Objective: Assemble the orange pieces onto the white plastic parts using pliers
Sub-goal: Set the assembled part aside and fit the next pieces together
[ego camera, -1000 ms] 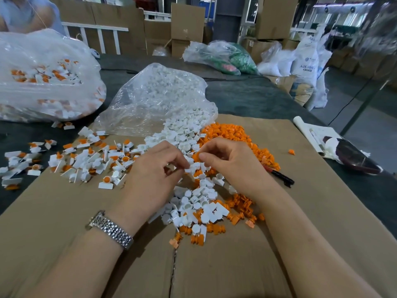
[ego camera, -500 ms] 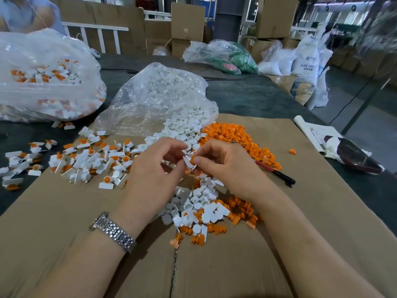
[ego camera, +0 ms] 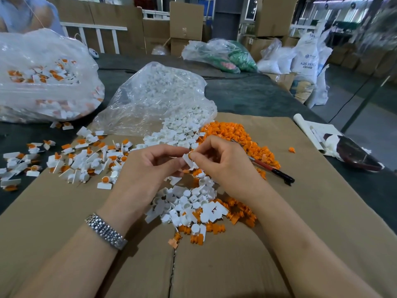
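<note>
Presently, the left hand [ego camera: 148,168] and the right hand [ego camera: 223,164] meet above the cardboard sheet [ego camera: 300,211], both pinching one white plastic part [ego camera: 187,160], with the right fingertips pressing an orange piece [ego camera: 190,154] at its top end. Loose white parts [ego camera: 189,203] lie directly beneath. The pliers [ego camera: 272,171] rest untouched beside the orange heap [ego camera: 247,140], right of the hands.

Cardboard sheet [ego camera: 300,211] covers the table; cardboard boxes [ego camera: 186,20] stand behind.
</note>
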